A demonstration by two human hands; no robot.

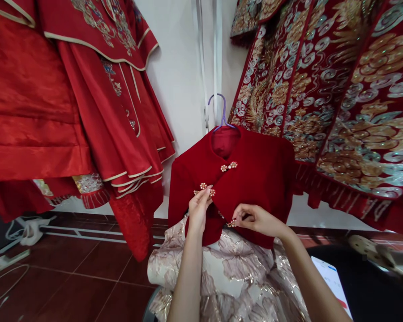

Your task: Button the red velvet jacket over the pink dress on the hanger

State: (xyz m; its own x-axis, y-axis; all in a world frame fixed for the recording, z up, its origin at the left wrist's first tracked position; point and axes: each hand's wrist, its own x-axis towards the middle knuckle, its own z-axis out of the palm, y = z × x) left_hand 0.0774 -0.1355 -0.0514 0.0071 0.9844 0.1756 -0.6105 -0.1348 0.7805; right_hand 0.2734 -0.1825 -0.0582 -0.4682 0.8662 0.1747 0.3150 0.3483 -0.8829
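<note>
A short red velvet jacket (255, 174) hangs on a purple hanger (221, 114) against the white wall, over a pale floral brocade skirt (231, 277). Its slanted front flap carries pearl-and-gold clasps (229, 167). My left hand (199, 210) is closed on the flap's edge at the middle clasp. My right hand (257, 220) pinches the lowest clasp (232, 223) near the jacket's hem.
Red satin embroidered garments (87, 112) hang at the left. Heavily gold-embroidered dark red robes (339, 89) hang at the right. White cables and a power strip (16, 241) lie on the dark red tiled floor. A phone-like screen (332, 279) sits at lower right.
</note>
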